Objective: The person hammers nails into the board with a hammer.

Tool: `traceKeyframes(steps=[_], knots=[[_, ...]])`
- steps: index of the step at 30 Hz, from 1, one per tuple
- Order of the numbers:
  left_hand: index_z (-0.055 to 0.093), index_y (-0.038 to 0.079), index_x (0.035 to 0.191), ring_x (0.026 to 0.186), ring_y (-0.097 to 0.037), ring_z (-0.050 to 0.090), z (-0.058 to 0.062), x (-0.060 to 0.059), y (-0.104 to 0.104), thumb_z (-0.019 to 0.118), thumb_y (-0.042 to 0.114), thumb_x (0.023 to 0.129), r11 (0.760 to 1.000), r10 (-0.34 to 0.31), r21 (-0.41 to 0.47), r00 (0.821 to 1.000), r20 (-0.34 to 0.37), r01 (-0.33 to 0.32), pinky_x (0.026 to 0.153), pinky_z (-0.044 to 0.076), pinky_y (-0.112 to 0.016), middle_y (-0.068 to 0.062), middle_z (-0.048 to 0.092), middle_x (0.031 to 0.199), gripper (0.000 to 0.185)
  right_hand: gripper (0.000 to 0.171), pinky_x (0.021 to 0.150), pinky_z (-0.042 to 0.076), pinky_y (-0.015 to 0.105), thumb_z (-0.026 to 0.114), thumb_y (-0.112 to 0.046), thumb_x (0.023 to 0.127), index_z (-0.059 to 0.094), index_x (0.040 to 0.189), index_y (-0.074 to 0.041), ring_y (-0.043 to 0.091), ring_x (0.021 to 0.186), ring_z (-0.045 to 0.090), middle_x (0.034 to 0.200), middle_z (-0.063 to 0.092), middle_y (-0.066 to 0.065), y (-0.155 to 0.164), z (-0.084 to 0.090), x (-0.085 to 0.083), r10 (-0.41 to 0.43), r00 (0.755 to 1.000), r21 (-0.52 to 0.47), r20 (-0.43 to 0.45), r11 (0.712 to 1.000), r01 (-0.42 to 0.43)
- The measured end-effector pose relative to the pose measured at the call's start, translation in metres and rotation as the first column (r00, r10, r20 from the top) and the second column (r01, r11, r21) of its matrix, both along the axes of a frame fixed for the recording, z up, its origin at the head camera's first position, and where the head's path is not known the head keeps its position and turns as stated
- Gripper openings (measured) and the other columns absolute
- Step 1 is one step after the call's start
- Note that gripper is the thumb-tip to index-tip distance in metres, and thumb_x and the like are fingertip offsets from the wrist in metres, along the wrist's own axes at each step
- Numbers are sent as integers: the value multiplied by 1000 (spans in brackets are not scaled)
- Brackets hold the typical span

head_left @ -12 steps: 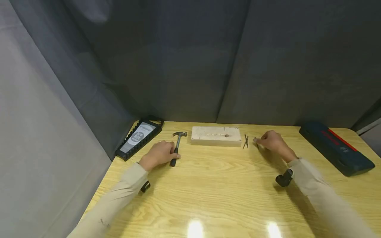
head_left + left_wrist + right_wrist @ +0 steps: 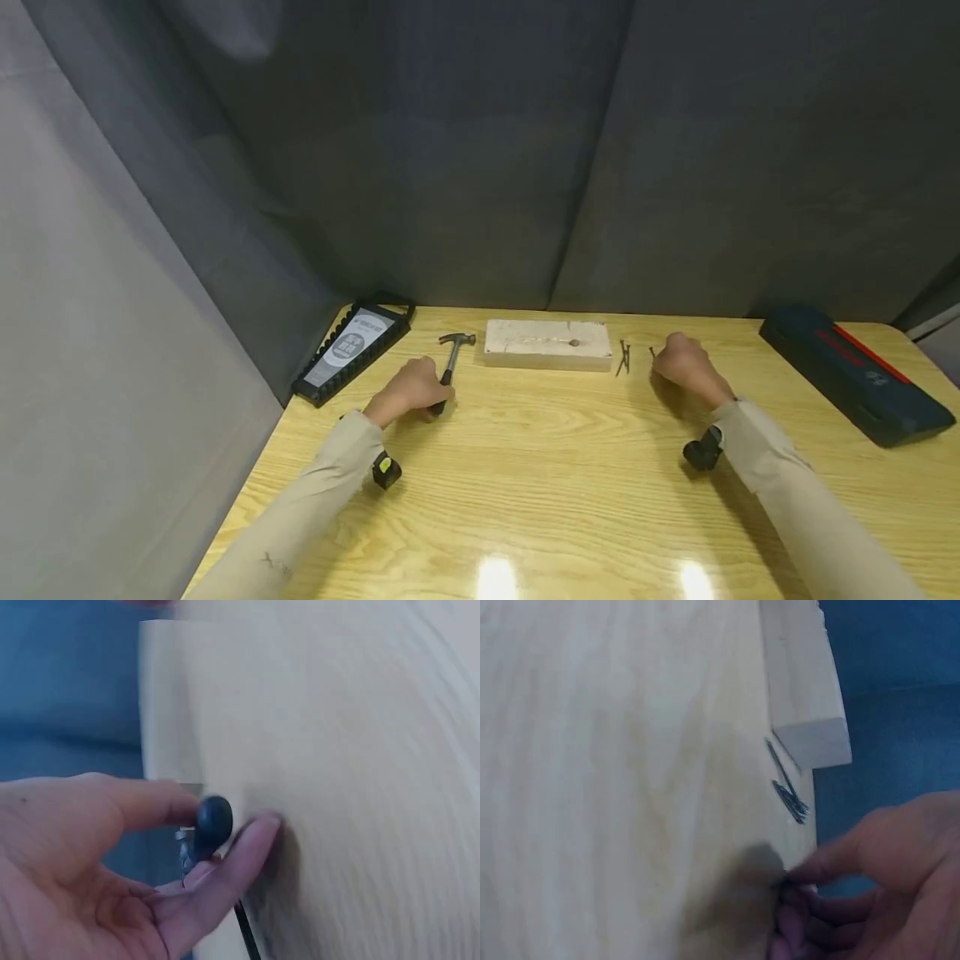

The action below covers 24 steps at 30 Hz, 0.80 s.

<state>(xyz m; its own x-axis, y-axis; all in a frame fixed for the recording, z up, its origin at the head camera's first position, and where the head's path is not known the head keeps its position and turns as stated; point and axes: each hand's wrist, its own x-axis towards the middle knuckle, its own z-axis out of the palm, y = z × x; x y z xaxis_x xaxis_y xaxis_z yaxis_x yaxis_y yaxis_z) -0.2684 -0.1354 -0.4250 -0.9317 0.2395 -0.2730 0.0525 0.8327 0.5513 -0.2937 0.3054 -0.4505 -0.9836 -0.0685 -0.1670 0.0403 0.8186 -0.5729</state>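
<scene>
The hammer [image 2: 452,367] lies on the tabletop [image 2: 570,475], head toward the wall, just left of the pale wooden block [image 2: 546,343]. The left hand [image 2: 408,390] curls its fingers [image 2: 225,870] round the black grip end of the handle. Right of the block lies a small heap of nails [image 2: 622,356]; just beyond it the right hand [image 2: 681,360] pinches a single nail [image 2: 652,352] against the tabletop, fingertips bunched. A socket rail [image 2: 351,351] sits far left, a dark blue case [image 2: 855,372] far right.

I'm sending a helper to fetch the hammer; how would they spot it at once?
On the wooden table, look left of the pale wood block. The hammer lies there, its black grip under the left hand. Its metal claw head marks it out from the flat black tool tray further left.
</scene>
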Motion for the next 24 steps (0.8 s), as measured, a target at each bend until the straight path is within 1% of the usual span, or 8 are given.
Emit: traceKeyframes(steps=[2,5,8,10,13,16,19,24], knots=[[70,-9,77,50,-18,65,5,-4,-5,65,4,99,986,25,160,991,134,-46,55,57,-28,-15,68,63,26,34,51,29,30,51,-4,90,38,61,-16,11,51,24,55,28,-5,2,2,-3,17,1000,-16,22,1000,-16],[67,-19,93,57,-17,64,10,-12,-11,60,-4,102,938,14,328,956,293,-115,63,60,-30,-18,67,71,19,35,52,36,31,62,-9,89,50,57,-14,11,47,35,50,40,-4,6,7,-8,42,998,-33,51,999,-41],[64,-19,103,63,-15,64,10,-21,-16,56,-10,102,908,15,390,941,338,-154,65,59,-26,-16,67,77,12,33,56,43,31,67,-11,91,63,58,-7,14,49,49,52,55,-1,9,14,-12,39,998,-37,55,999,-37],[65,-18,104,64,-12,63,8,-26,-19,55,-10,101,905,29,395,949,314,-159,62,54,-22,-14,68,78,12,30,59,46,31,68,-11,93,68,65,-1,16,53,55,57,61,2,11,18,-14,30,998,-43,46,999,-28],[62,-17,106,66,-11,57,5,-29,-23,53,-7,103,904,49,398,963,265,-155,60,46,-20,-11,66,79,13,25,65,56,33,69,-11,97,73,91,13,17,63,67,73,73,12,11,22,-14,12,1000,-122,-1,992,-12],[59,-15,113,66,-12,48,5,-27,-24,49,0,108,900,89,411,983,158,-148,58,38,-21,-9,60,81,19,32,71,62,34,66,-4,101,62,121,20,16,75,73,96,75,26,6,25,-11,15,996,-279,-84,960,-38],[63,-13,120,60,-11,40,6,-23,-22,49,10,111,904,119,416,993,-18,-100,54,33,-23,-7,57,79,28,35,71,63,28,64,2,102,56,130,21,11,80,74,106,74,27,-5,26,-8,15,980,-446,-197,889,-103],[70,-4,122,53,-11,32,6,-20,-16,51,21,113,926,78,378,970,-229,15,50,29,-25,-1,47,70,33,29,77,63,31,67,0,101,61,124,18,14,86,77,100,78,5,-38,28,-6,38,960,-631,-276,746,-211]])
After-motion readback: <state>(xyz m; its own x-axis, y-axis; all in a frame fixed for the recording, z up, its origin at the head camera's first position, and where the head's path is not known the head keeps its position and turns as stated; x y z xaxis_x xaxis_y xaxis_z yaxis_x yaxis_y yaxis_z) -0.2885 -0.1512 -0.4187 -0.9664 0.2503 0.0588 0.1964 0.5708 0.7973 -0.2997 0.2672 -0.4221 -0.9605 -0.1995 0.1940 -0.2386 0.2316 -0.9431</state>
